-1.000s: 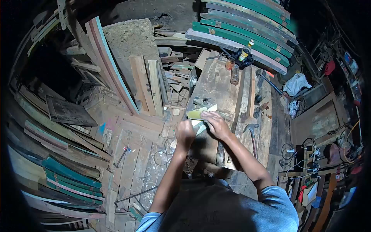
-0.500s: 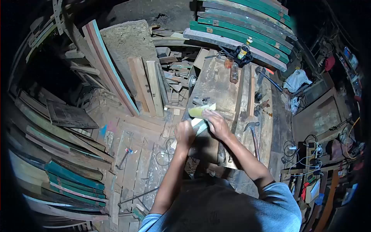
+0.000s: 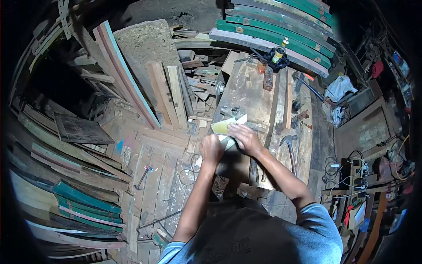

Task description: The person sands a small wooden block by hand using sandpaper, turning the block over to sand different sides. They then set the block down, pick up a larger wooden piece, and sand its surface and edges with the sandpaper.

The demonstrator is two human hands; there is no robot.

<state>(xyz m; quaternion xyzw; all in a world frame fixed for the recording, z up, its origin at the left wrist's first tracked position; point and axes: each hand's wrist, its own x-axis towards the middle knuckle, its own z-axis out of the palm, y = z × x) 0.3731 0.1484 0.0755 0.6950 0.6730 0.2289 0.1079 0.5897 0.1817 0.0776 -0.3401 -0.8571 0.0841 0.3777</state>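
Note:
My left hand point(image 3: 211, 149) is closed in a fist around the near end of a pale, light-green wooden piece point(image 3: 228, 143), held low over the front of the workbench point(image 3: 233, 166). A folded yellow-green sheet, apparently sandpaper point(image 3: 221, 127), lies across the top of that piece. My right hand point(image 3: 245, 140) grips the sheet from the right, fingers bent over its edge and pressed against the wood. A white corner sticks up just beyond my right fingers. Both hands are close together, and the palms and the underside of the piece are hidden.
On the bench, a hammer point(image 3: 289, 152) lies right of my right hand. Farther back stand a glass jar point(image 3: 268, 82), an orange jar point(image 3: 261, 67) and a yellow-labelled bottle point(image 3: 278, 54). Green planks point(image 3: 277, 36) are stacked behind. Boards point(image 3: 178, 94) lean at left; another hammer point(image 3: 141, 178) is on the floor.
The sheet has shifted slightly left and tilted, showing more of its yellow-green face. My right hand has moved a little left with it; my left hand still grips the piece.

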